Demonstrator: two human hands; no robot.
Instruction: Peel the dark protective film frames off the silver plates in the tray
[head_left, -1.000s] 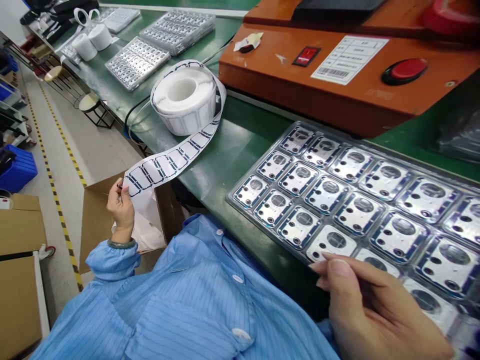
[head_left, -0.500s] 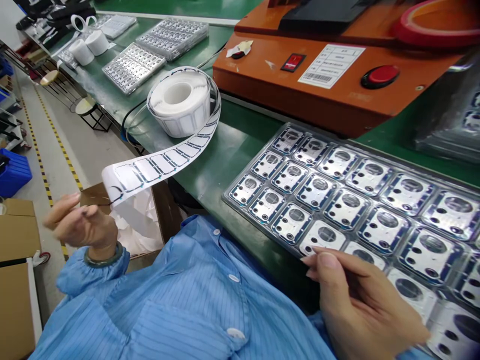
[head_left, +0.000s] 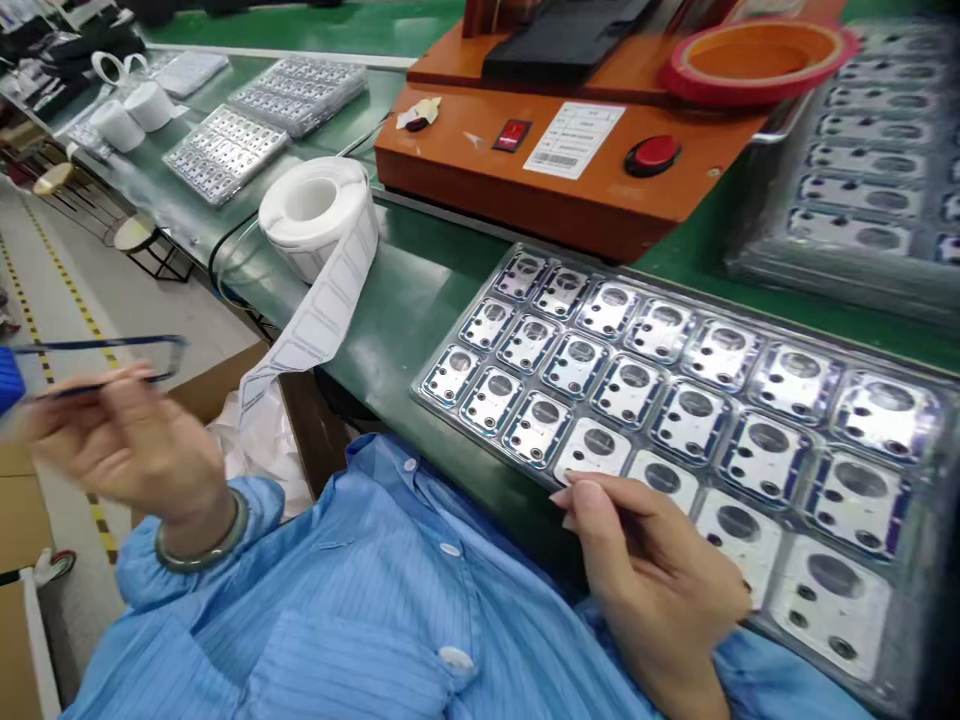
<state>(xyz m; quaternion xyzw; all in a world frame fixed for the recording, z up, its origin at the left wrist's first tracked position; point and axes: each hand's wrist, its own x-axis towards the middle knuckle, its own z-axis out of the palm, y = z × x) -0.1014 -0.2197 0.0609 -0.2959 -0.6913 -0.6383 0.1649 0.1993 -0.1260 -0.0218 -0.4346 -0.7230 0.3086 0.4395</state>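
My left hand (head_left: 142,440), blurred by motion, pinches a thin dark adhesive frame (head_left: 180,355) out at the left. Its loose outline sticks up above the fingers. To its right, a white liner strip (head_left: 322,310) hangs twisted from the label roll (head_left: 315,205) and droops over a cardboard box (head_left: 300,420). My right hand (head_left: 652,570) is at the front edge of a clear plastic tray (head_left: 480,430), thumb and forefinger pressed together; anything between them is too small to see. Rows of silvery plates (head_left: 600,445) lie in the tray, many with dark blue borders; the front-row plates look plain.
Behind the tray stands an orange machine (head_left: 525,215) with a red button (head_left: 652,155) and a red tape ring (head_left: 757,60) on top. Stacked trays (head_left: 862,200) are at the right. More filled trays (head_left: 225,150) and white rolls (head_left: 120,125) lie farther along the green bench.
The dark frame has come away from the strip's end in my left hand, which has moved left. The strip has swung down and twisted. My right hand stays pinched by the tray as the view shifts.
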